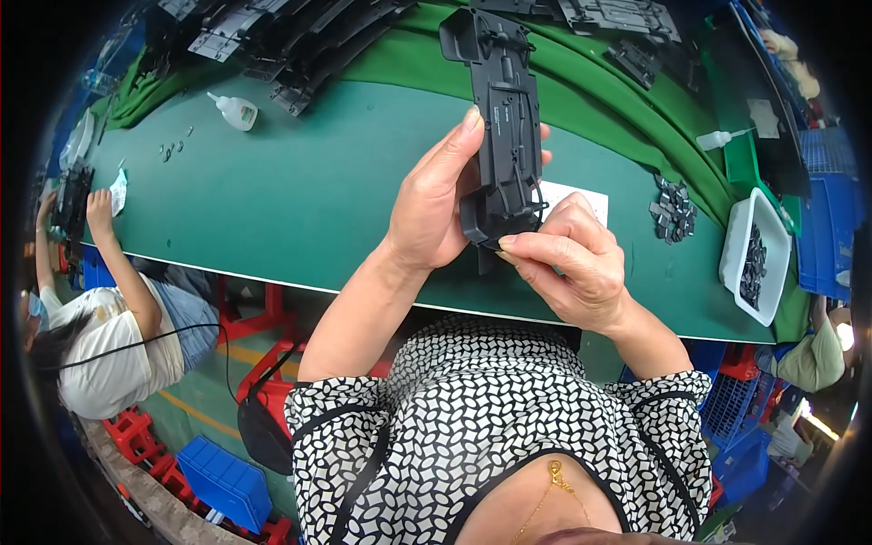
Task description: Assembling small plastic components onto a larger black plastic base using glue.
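At centre, the left hand (431,209), forearm slanting up-right, clasps its fingers around the black plastic part (507,127) reaching into the upper centre; beside it, the right hand (581,263), angled up-left, pinches the part's lower edge between thumb and forefinger.

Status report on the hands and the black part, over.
Left hand gripping black plastic part; right hand pinching at its near end; nothing visibly blocking.
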Demonstrator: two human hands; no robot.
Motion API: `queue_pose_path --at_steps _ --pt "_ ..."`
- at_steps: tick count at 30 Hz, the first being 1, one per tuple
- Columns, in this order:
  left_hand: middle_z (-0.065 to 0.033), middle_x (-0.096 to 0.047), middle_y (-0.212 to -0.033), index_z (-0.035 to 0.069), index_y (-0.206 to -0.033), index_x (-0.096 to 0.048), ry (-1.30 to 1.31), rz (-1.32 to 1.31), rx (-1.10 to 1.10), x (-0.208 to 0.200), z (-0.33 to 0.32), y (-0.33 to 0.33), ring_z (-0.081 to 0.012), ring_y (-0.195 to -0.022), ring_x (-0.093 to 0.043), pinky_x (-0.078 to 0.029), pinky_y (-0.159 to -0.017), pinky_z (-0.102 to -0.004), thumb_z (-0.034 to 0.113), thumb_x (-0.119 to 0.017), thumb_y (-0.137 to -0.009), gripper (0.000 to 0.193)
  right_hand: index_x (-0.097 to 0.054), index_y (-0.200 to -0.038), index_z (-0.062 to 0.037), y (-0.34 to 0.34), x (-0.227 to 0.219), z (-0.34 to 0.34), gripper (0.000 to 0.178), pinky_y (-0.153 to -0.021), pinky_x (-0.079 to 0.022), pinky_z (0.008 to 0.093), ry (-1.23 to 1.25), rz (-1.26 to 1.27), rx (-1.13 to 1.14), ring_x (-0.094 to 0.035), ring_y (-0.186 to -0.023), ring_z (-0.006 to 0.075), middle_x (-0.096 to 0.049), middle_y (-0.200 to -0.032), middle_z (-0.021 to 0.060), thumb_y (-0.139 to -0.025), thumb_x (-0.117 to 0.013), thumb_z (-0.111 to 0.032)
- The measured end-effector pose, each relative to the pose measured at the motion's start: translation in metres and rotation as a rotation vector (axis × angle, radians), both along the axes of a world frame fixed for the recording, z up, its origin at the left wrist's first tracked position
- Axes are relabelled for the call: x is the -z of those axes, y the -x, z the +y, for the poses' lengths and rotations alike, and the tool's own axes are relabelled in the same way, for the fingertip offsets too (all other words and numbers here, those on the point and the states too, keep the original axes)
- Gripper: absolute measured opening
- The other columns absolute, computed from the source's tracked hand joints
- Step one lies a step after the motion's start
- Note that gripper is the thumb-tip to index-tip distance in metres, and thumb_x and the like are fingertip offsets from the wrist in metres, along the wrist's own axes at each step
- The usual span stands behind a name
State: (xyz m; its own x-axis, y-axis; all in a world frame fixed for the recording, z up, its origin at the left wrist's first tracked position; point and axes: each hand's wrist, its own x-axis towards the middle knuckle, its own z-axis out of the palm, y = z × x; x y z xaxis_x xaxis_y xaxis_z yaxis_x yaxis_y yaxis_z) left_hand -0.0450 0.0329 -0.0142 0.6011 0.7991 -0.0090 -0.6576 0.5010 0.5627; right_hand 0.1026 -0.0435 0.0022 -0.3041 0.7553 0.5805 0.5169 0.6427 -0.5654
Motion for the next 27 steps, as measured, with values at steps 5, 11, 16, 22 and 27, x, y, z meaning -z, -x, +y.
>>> queue_pose_path --at_steps 5,11,16,22,27 --pt "-0.0124 -0.056 -0.117 0.001 -0.126 -0.047 -0.001 0.010 -0.009 -0.0014 -0.0003 0.0006 -0.0194 -0.103 -0.058 -0.053 -0.084 -0.0314 0.037 -0.037 -0.100 0.045 -0.069 -0.090 -0.0059 0.0015 -0.0017 0.0015 0.032 -0.053 -0.037 0.0273 -0.023 -0.040 -0.008 -0.046 -0.059 0.0164 -0.049 -0.067 0.0006 -0.062 -0.076 0.007" --pt "-0.0123 -0.056 -0.116 0.001 -0.125 -0.047 -0.030 0.027 -0.013 0.0001 0.0000 0.0000 -0.0187 -0.102 -0.058 -0.054 -0.083 -0.0309 0.036 -0.038 -0.100 0.044 -0.069 -0.090 -0.0055 0.0013 0.0012 0.0017 0.033 -0.053 -0.036 0.0280 -0.036 -0.058 -0.008 -0.045 -0.059 0.0171 -0.048 -0.067 0.0004 -0.059 -0.076 0.005" --pt "-0.0124 -0.056 -0.116 0.000 -0.125 -0.046 -0.024 0.020 -0.021 0.0002 -0.0023 -0.0004 -0.0184 -0.104 -0.057 -0.053 -0.084 -0.0306 0.035 -0.039 -0.100 0.044 -0.067 -0.088 -0.0063 0.0041 0.0052 0.0046 0.030 -0.055 -0.032 0.0298 -0.124 -0.095 -0.004 -0.046 -0.057 0.0159 -0.049 -0.066 -0.0006 -0.061 -0.076 -0.001" --pt "-0.0171 -0.051 -0.123 0.000 -0.130 -0.040 -0.113 0.053 -0.045 -0.0022 -0.0039 -0.0002 -0.0230 -0.109 -0.055 -0.049 -0.091 -0.0352 0.037 -0.035 -0.099 0.048 -0.068 -0.089 -0.0048 0.0048 0.0025 0.0037 0.033 -0.054 -0.033 0.0294 -0.153 -0.145 -0.004 -0.044 -0.058 0.0169 -0.049 -0.068 0.0000 -0.058 -0.077 0.003" --pt "-0.0144 -0.046 -0.130 0.001 -0.133 -0.034 -0.299 0.048 -0.250 0.0020 -0.0024 0.0013 -0.0204 -0.114 -0.050 -0.047 -0.089 -0.0303 0.037 -0.040 -0.098 0.051 -0.066 -0.089 -0.0053 -0.0003 0.0014 0.0033 0.033 -0.053 -0.034 0.0302 -0.187 -0.065 0.060 -0.046 -0.056 0.0167 -0.053 -0.069 0.0003 -0.059 -0.078 -0.002"
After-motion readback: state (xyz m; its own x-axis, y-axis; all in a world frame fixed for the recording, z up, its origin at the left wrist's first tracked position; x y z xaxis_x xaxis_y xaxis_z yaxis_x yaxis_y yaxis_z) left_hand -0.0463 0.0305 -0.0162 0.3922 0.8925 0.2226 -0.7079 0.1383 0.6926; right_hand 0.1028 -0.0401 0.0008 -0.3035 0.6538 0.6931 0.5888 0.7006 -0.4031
